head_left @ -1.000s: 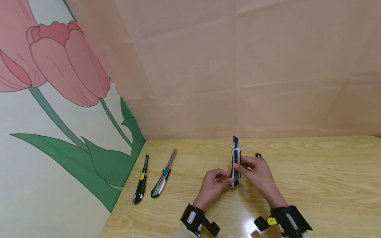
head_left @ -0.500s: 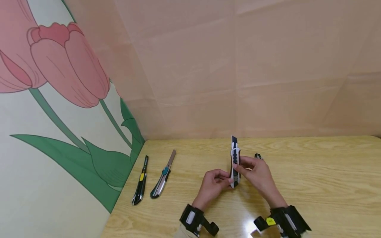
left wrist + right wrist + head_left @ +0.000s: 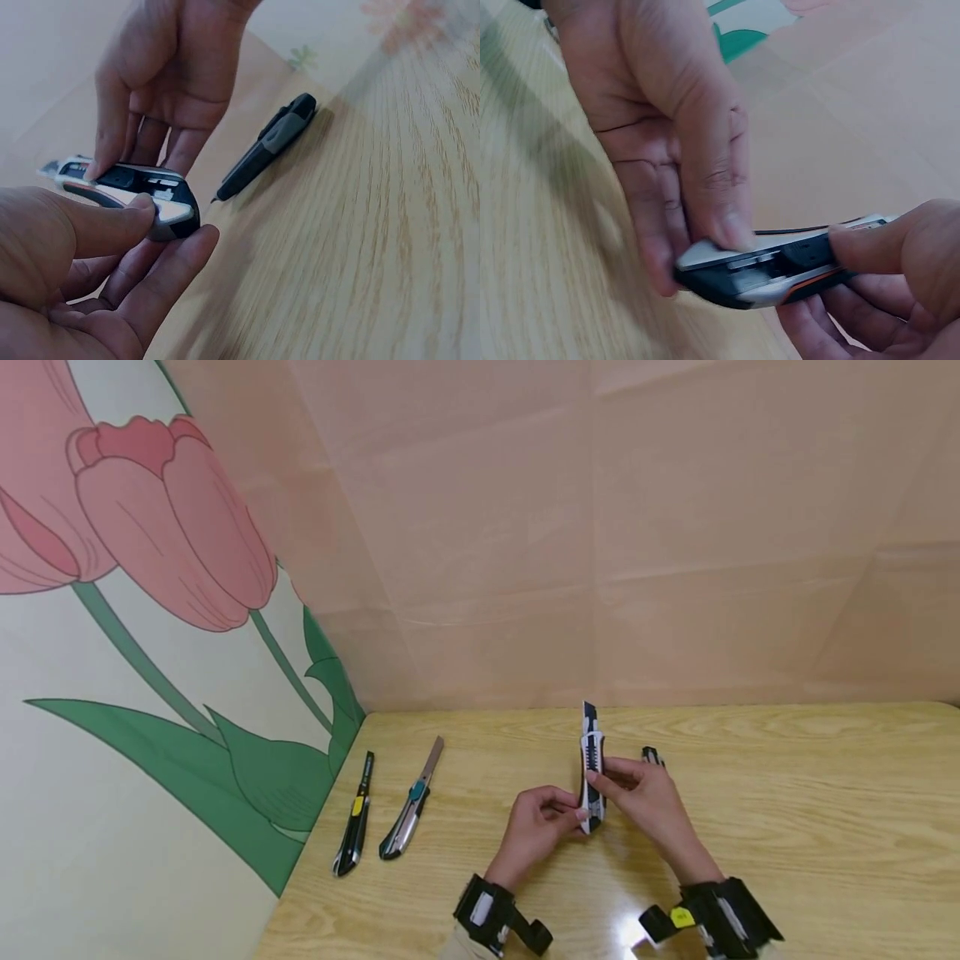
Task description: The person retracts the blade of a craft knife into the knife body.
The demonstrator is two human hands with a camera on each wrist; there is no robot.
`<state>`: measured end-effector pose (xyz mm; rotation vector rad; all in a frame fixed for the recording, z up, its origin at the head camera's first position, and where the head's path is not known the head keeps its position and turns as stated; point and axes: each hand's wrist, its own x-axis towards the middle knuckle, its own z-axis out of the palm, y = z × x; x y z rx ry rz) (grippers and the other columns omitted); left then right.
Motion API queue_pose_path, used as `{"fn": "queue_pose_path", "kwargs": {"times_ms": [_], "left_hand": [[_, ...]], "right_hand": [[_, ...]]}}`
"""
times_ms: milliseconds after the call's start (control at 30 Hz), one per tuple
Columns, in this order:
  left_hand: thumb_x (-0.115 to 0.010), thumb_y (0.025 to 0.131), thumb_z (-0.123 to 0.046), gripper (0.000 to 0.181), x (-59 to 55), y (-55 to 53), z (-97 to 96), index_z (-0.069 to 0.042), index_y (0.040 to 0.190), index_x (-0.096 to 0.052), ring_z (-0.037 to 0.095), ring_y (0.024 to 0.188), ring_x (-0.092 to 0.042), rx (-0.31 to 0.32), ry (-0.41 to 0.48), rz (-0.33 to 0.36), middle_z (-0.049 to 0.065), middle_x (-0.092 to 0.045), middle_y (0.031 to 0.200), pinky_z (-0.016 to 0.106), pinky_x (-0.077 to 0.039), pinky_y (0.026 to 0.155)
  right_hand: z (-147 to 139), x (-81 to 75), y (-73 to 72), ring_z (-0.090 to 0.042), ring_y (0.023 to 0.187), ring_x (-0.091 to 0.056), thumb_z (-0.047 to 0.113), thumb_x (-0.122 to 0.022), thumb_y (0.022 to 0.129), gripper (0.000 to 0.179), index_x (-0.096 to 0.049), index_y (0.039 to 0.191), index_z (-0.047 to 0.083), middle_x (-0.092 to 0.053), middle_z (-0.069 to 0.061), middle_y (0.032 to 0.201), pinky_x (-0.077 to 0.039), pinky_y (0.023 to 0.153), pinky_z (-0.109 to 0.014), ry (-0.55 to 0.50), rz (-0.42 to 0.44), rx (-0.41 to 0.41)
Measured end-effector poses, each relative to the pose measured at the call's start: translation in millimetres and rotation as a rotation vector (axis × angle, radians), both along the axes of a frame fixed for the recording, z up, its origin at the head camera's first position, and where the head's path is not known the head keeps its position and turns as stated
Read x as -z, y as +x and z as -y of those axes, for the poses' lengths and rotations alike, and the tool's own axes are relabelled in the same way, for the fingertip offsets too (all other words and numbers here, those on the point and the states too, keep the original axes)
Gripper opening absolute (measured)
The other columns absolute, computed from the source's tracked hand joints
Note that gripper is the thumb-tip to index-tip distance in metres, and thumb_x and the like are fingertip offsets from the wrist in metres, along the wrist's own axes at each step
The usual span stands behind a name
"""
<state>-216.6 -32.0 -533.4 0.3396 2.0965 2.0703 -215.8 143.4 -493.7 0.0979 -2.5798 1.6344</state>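
Both hands hold a white and black utility knife upright above the table, its dark blade sticking out at the top. My left hand pinches the knife's lower end between thumb and fingers. Higher on the body, my right hand grips it, and in the right wrist view the right thumb presses on the black slider. Orange trim runs along the knife's side in that view. Behind the right hand a dark utility knife lies on the table, mostly hidden in the head view.
Two more utility knives lie at the table's left: a black one with a yellow slider and a silver one with a teal slider, blade out. A pinkish cloth hangs behind the wooden table. Tulip-printed cloth borders the left.
The held knife has shifted very slightly left since a second ago. Both hands keep their hold, and the other knives stay in place.
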Motion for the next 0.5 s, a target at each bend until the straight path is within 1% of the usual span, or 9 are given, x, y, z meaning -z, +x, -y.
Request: {"fn": "queue_pose_path", "kwargs": {"times_ms": [133,200,367,500], "left_hand": [[-0.074,0.077,-0.003,0.014,0.5,-0.4,1.0,0.001,0.089,-0.068,0.033,0.073,-0.069,-0.008,-0.011,-0.021,0.023,-0.068,0.083,0.040,-0.060,0.067],[-0.073,0.077,-0.003,0.014,1.0,-0.5,1.9,0.001,0.089,-0.068,0.035,0.074,-0.068,-0.006,-0.013,-0.034,0.025,-0.068,0.084,0.041,-0.060,0.067],[-0.073,0.078,-0.004,0.013,2.8,-1.8,5.1,-0.001,0.090,-0.068,0.036,0.075,-0.068,-0.012,-0.029,-0.050,0.025,-0.069,0.086,0.041,-0.060,0.067],[-0.073,0.078,-0.006,0.013,2.6,-2.4,6.0,-0.002,0.090,-0.069,0.034,0.075,-0.069,-0.012,-0.024,-0.046,0.023,-0.069,0.086,0.041,-0.060,0.067]], "right_hand": [[-0.8,0.5,-1.5,-0.024,0.099,-0.064,0.040,-0.064,0.087,0.035,-0.070,0.108,0.012,-0.073,-0.008,0.105,-0.051,0.082,-0.046,0.024,-0.025,-0.017],[-0.5,-0.1,-1.6,-0.023,0.098,-0.063,0.037,-0.065,0.087,0.032,-0.071,0.106,0.012,-0.074,-0.006,0.101,-0.050,0.081,-0.044,0.027,-0.032,-0.023],[3.0,1.4,-0.6,-0.021,0.093,-0.063,0.030,-0.069,0.085,0.027,-0.070,0.106,0.014,-0.074,-0.006,0.098,-0.051,0.075,-0.038,0.004,-0.040,-0.023],[3.5,3.9,-1.1,-0.021,0.093,-0.063,0.030,-0.069,0.084,0.029,-0.069,0.110,0.015,-0.074,-0.006,0.099,-0.051,0.074,-0.037,0.001,-0.039,-0.015]]}}
